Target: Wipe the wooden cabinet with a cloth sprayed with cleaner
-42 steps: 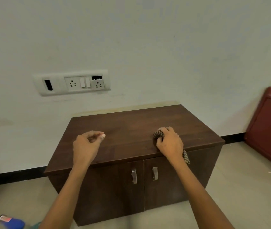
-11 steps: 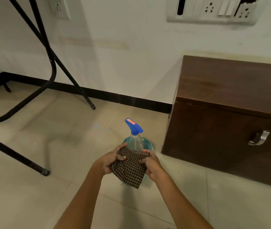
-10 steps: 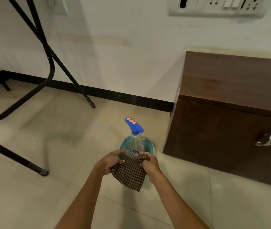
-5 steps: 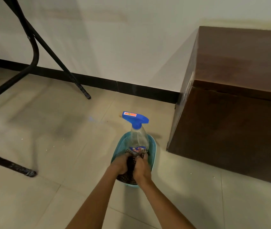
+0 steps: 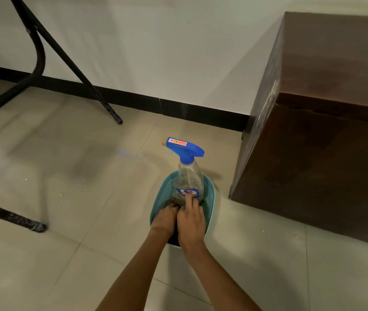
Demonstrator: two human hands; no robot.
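A dark wooden cabinet stands against the wall at the right. On the floor to its left sits a teal mesh basket holding a clear spray bottle with a blue trigger head. My left hand and my right hand are side by side inside the basket, pressing down on the brown checked cloth, of which only a small corner shows. My right forefinger touches the bottle's label. Most of the cloth is hidden under my hands.
Black metal legs of a frame stand at the left, with one foot near the left edge. A black skirting strip runs along the white wall. The floor is beige tile.
Both hands lowered the checked cloth from in front of the bottle down into the basket. The view moved closer and tilted down, so the wall sockets and cabinet handles left the picture.
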